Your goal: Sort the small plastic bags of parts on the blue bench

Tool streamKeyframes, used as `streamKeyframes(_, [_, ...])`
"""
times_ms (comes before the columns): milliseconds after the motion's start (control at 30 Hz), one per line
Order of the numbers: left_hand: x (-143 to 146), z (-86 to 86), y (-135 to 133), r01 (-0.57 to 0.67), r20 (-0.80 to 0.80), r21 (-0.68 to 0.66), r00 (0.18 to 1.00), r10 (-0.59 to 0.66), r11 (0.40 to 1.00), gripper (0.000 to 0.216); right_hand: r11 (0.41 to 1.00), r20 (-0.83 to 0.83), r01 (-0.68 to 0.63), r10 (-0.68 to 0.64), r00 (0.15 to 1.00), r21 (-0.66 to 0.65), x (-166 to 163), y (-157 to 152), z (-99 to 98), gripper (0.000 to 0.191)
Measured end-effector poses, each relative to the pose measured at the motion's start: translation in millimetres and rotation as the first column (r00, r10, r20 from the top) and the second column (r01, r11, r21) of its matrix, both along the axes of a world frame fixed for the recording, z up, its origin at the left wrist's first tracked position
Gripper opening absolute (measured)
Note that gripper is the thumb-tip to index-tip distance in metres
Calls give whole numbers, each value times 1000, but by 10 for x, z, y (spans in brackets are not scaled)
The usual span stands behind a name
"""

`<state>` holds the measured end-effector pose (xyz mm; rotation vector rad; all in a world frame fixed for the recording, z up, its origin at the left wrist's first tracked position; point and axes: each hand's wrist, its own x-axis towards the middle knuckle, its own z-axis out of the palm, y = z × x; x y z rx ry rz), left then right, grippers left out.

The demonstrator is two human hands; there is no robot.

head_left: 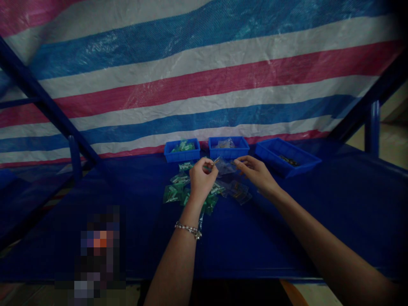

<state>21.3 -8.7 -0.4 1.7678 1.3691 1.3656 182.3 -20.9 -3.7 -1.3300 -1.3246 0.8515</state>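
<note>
My left hand (204,176), with a beaded bracelet at its wrist, is closed in a pinch. Small metal pieces (216,161) stick out from its fingertips; their exact kind is too small to tell. Between my hands is a clear plastic bag (225,167). My right hand (255,171) is closed at the bag's right side, thumb and forefinger together; what they pinch is too small to make out. Around and below my left hand lie several small green-tinted bags (172,193) of pale pieces. Clear bags with brownish pieces (240,192) lie below my right hand.
Along the back of the blue table (134,229) stand a blue bin (166,158) of green-tinted bags, another blue bin (228,153) of clear bags, and a larger angled bin (288,169) with metal pieces. Blue frame bars and a striped sheet (191,91) bound the table.
</note>
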Motion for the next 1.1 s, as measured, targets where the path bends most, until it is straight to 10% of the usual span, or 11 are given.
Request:
streamKeyframes(233, [-20,36,-68,60,-206,248,979,-8,967,9,913,-297,-335,261,918,-234,-26,-81,59,50])
streamKeyframes(533, [-7,-23,-59,216,-276,286,952,-136,934,17,850,-439,-487,366,821,-201,-8,-67,7,22])
streamKeyframes(867, [15,7,-14,287,181,-141,948,-261,948,26,913,-341,-370,297,892,-173,-36,-84,34,21])
streamKeyframes(1100, [35,-48,9,339,151,-212,938,-312,917,24,929,-253,-349,310,917,-125,-23,-62,-3,25])
